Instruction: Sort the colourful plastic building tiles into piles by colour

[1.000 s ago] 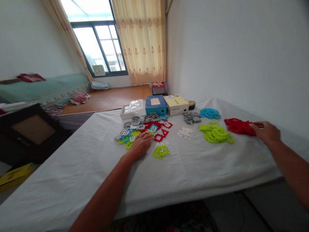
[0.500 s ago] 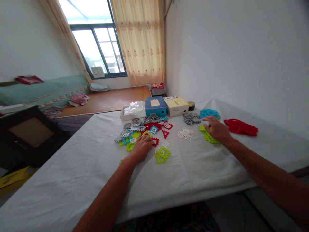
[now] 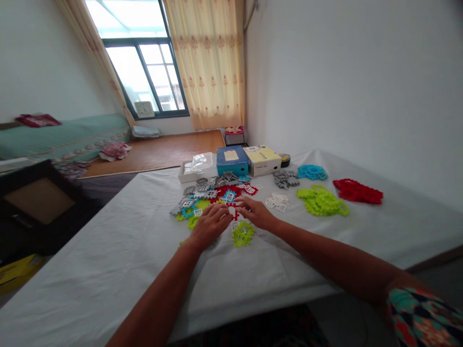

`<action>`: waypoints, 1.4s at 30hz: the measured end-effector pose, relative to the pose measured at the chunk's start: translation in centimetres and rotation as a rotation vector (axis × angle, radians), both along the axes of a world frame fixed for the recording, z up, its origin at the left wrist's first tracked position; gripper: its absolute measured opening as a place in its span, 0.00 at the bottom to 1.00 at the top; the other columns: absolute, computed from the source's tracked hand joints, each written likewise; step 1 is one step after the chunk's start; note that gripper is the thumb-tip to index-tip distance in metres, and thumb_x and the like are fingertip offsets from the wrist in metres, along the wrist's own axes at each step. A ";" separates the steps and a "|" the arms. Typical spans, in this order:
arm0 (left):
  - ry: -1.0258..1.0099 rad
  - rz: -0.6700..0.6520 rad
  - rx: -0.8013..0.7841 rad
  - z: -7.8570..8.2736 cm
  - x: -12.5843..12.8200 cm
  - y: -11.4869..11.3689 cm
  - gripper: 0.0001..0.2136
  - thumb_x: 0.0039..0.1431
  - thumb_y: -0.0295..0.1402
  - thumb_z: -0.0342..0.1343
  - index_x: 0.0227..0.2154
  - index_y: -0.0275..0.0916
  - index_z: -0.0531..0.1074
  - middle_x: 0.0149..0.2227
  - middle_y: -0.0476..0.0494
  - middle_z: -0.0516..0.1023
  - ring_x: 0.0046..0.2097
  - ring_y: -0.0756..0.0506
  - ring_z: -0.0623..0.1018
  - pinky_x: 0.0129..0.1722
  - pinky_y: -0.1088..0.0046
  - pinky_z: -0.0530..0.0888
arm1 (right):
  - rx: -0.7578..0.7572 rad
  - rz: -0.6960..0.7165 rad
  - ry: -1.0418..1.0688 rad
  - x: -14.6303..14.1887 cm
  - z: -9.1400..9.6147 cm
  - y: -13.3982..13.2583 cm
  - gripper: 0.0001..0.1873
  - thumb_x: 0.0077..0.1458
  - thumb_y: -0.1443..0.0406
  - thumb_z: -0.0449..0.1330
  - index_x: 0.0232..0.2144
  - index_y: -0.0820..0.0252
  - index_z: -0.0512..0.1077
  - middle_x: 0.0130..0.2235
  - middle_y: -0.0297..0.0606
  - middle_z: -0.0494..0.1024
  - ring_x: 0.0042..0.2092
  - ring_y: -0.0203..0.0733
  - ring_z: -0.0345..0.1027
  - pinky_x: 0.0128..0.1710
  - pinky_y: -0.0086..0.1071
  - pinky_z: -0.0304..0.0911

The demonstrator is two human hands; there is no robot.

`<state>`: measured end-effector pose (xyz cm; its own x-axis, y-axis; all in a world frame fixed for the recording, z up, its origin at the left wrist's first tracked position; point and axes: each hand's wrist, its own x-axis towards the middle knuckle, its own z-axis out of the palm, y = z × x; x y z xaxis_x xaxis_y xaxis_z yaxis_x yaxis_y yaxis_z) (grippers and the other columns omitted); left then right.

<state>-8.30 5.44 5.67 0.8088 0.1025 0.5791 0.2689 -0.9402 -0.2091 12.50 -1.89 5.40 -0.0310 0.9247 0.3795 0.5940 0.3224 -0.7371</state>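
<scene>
My left hand (image 3: 211, 223) rests at the near edge of a mixed heap of plastic linking pieces (image 3: 202, 194), its bent fingertips on the left side of a red square frame piece (image 3: 237, 212). From the right, my right hand (image 3: 257, 215) reaches over the same red piece, its fingers apart at the piece's right edge. I cannot tell whether they touch it. A ring-like yellow-green piece (image 3: 243, 234) lies just in front of both hands, with white lattice pieces near it. The left fingertips partly hide the pieces beneath them.
Sorted piles lie to the right: white lattice pieces (image 3: 277, 202), grey (image 3: 285, 179), blue (image 3: 312, 172), yellow-green (image 3: 320, 200) and red (image 3: 357, 191). Behind the heap stand a clear plastic container (image 3: 204, 164), a blue box (image 3: 232, 161) and a yellow-and-white box (image 3: 263, 159). A white cloth (image 3: 119, 250) covers the table.
My right hand has moved left from the yellow-green pile to the red square piece, uncovering that pile. My left hand has stayed at the heap's near edge.
</scene>
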 end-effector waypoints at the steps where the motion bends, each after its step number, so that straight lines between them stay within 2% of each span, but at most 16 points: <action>1: -0.008 -0.016 0.015 0.0 0.0 -0.1 0.07 0.64 0.31 0.51 0.39 0.42 0.74 0.42 0.46 0.78 0.51 0.45 0.73 0.55 0.64 0.66 | 0.025 -0.001 -0.004 -0.2 0.1 0.0 0.16 0.59 0.60 0.55 0.49 0.55 0.69 0.33 0.34 0.79 0.30 0.35 0.70 0.33 0.29 0.63; 4: -0.035 -0.040 0.037 -0.2 -0.2 0.1 0.08 0.63 0.31 0.53 0.43 0.42 0.73 0.44 0.45 0.77 0.52 0.45 0.72 0.54 0.64 0.67 | 0.067 -0.027 -0.035 0.4 0.6 -0.7 0.13 0.57 0.63 0.57 0.45 0.57 0.72 0.30 0.33 0.78 0.29 0.35 0.70 0.33 0.28 0.63; 6: -0.047 -0.038 0.039 -0.4 -0.5 0.7 0.10 0.63 0.31 0.53 0.46 0.42 0.73 0.46 0.44 0.77 0.53 0.44 0.72 0.54 0.63 0.68 | 0.078 -0.094 -0.051 2.5 0.9 -1.4 0.13 0.56 0.63 0.57 0.44 0.57 0.72 0.30 0.34 0.78 0.30 0.35 0.71 0.34 0.28 0.64; 9: -0.091 -0.008 0.026 -0.7 -1.4 2.0 0.09 0.63 0.30 0.53 0.44 0.42 0.73 0.46 0.44 0.77 0.52 0.43 0.73 0.52 0.62 0.69 | 0.097 -0.300 -0.056 8.6 1.5 -3.2 0.13 0.55 0.62 0.58 0.43 0.58 0.72 0.32 0.35 0.79 0.32 0.36 0.72 0.35 0.29 0.66; 13: -0.126 0.040 -0.010 -0.8 -2.1 3.1 0.09 0.62 0.30 0.52 0.43 0.43 0.73 0.45 0.44 0.78 0.52 0.42 0.73 0.52 0.61 0.70 | 0.132 -0.705 -0.058 20.2 2.0 -7.3 0.13 0.53 0.60 0.58 0.41 0.59 0.74 0.35 0.39 0.79 0.36 0.40 0.73 0.36 0.32 0.69; 16: -0.119 0.046 -0.037 -0.8 -1.9 3.2 0.09 0.63 0.31 0.51 0.44 0.43 0.74 0.45 0.44 0.78 0.52 0.42 0.73 0.52 0.60 0.70 | 0.051 -1.029 0.000 27.8 2.0 -11.2 0.15 0.53 0.60 0.58 0.41 0.61 0.73 0.34 0.42 0.80 0.30 0.39 0.72 0.29 0.31 0.68; 18: -0.102 0.032 -0.055 -0.8 -1.4 2.9 0.10 0.63 0.31 0.51 0.43 0.44 0.74 0.45 0.45 0.78 0.52 0.43 0.73 0.53 0.60 0.70 | 0.040 -1.142 0.011 31.3 1.6 -13.7 0.12 0.54 0.63 0.57 0.39 0.62 0.74 0.35 0.44 0.80 0.30 0.39 0.72 0.28 0.30 0.68; 20: -0.076 0.021 -0.067 -0.9 -1.0 2.7 0.10 0.63 0.31 0.50 0.43 0.44 0.74 0.46 0.45 0.78 0.52 0.43 0.73 0.53 0.61 0.69 | 0.044 -1.232 -0.050 33.5 1.0 -15.4 0.10 0.53 0.65 0.57 0.37 0.63 0.74 0.36 0.45 0.79 0.32 0.40 0.72 0.30 0.31 0.68; 23: -0.010 0.027 -0.090 -0.9 -0.6 2.2 0.10 0.64 0.31 0.49 0.44 0.43 0.74 0.46 0.45 0.78 0.53 0.43 0.72 0.53 0.62 0.68 | 0.064 -1.364 -0.200 34.9 0.3 -15.8 0.12 0.52 0.63 0.58 0.38 0.62 0.75 0.38 0.47 0.78 0.35 0.43 0.71 0.35 0.35 0.68; 25: 0.049 0.042 -0.122 -1.0 -0.4 1.9 0.11 0.65 0.32 0.48 0.44 0.43 0.75 0.46 0.45 0.78 0.53 0.44 0.72 0.54 0.63 0.67 | 0.071 -1.366 -0.277 34.2 0.2 -14.3 0.15 0.53 0.62 0.57 0.40 0.63 0.75 0.41 0.49 0.77 0.36 0.44 0.71 0.38 0.38 0.67; 27: 0.105 0.068 -0.165 -1.0 -0.3 1.7 0.12 0.65 0.33 0.48 0.44 0.43 0.75 0.46 0.46 0.78 0.54 0.44 0.71 0.54 0.62 0.66 | 0.077 -1.234 -0.315 31.9 0.4 -11.9 0.16 0.53 0.61 0.56 0.42 0.63 0.74 0.43 0.48 0.76 0.36 0.44 0.71 0.40 0.39 0.66; 29: 0.151 0.113 -0.209 -1.0 -0.2 1.5 0.12 0.66 0.35 0.47 0.43 0.44 0.76 0.46 0.46 0.78 0.55 0.44 0.71 0.55 0.62 0.65 | 0.089 -0.985 -0.312 27.7 0.7 -9.1 0.16 0.55 0.61 0.56 0.43 0.62 0.74 0.44 0.46 0.77 0.34 0.42 0.71 0.40 0.37 0.66; 32: 0.187 0.234 -0.249 -1.0 -0.3 1.5 0.12 0.65 0.36 0.47 0.40 0.46 0.77 0.46 0.46 0.78 0.53 0.43 0.71 0.52 0.62 0.66 | 0.075 -0.558 -0.316 19.5 1.0 -5.3 0.15 0.56 0.60 0.55 0.42 0.60 0.74 0.42 0.42 0.78 0.33 0.39 0.71 0.38 0.33 0.66; 36: 0.222 0.389 -0.238 -0.8 -1.1 1.6 0.13 0.65 0.37 0.47 0.33 0.43 0.76 0.40 0.45 0.78 0.47 0.43 0.73 0.45 0.65 0.68 | 0.037 -0.175 -0.450 10.3 0.7 -1.4 0.13 0.57 0.62 0.57 0.43 0.58 0.74 0.44 0.40 0.77 0.34 0.36 0.71 0.40 0.32 0.65; 39: 0.211 0.479 -0.237 -0.4 -1.8 1.6 0.16 0.66 0.39 0.45 0.30 0.41 0.75 0.36 0.43 0.78 0.43 0.43 0.74 0.41 0.68 0.69 | -0.029 -0.079 -0.586 6.8 0.0 1.3 0.14 0.58 0.63 0.57 0.46 0.57 0.73 0.49 0.43 0.76 0.46 0.42 0.71 0.47 0.34 0.63; 42: 0.135 0.604 -0.278 0.0 -2.3 1.7 0.18 0.66 0.42 0.42 0.31 0.41 0.75 0.35 0.43 0.77 0.41 0.44 0.74 0.37 0.70 0.69 | -0.132 -0.130 -0.717 5.5 -0.8 3.5 0.18 0.58 0.59 0.57 0.50 0.58 0.71 0.51 0.47 0.74 0.54 0.49 0.65 0.52 0.39 0.61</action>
<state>-10.64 7.16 5.65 0.6261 0.6895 0.3641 0.7524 -0.6568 -0.0502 17.98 1.58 4.56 -0.1160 0.9744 0.1925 0.9716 0.1516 -0.1819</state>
